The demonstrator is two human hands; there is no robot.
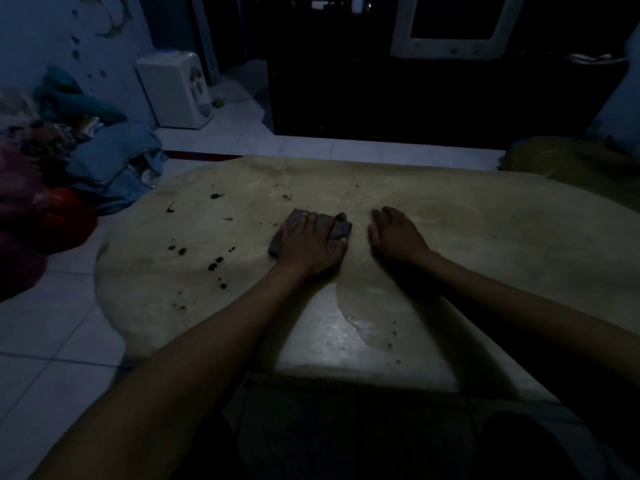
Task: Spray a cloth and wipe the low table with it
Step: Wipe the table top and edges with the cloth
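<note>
We have the low table (485, 237) spread wide in front of us, its pale top dull and smeared, with a cleaner, shinier patch at the near edge. It is rigid and will take firm pressure without shifting, we judge. Dark spots (214, 265) lie scattered over its left part, well to the left of our hands; they look wet or sticky, though the dim light leaves that unsure.

Our left hand (311, 244) lies palm down near the middle of the table, fingers spread and lightly curled over the grey cloth (294, 220), pinning it flat against the top. Our right hand (394, 237) rests just beside it, open and empty, fingers loosely bent on the bare surface.

The cloth is small, soft and limp, bunched under the palm; it will fold and slide easily. We judge it best held from above with a flat palm, gathering its edges under the fingertips.
</note>
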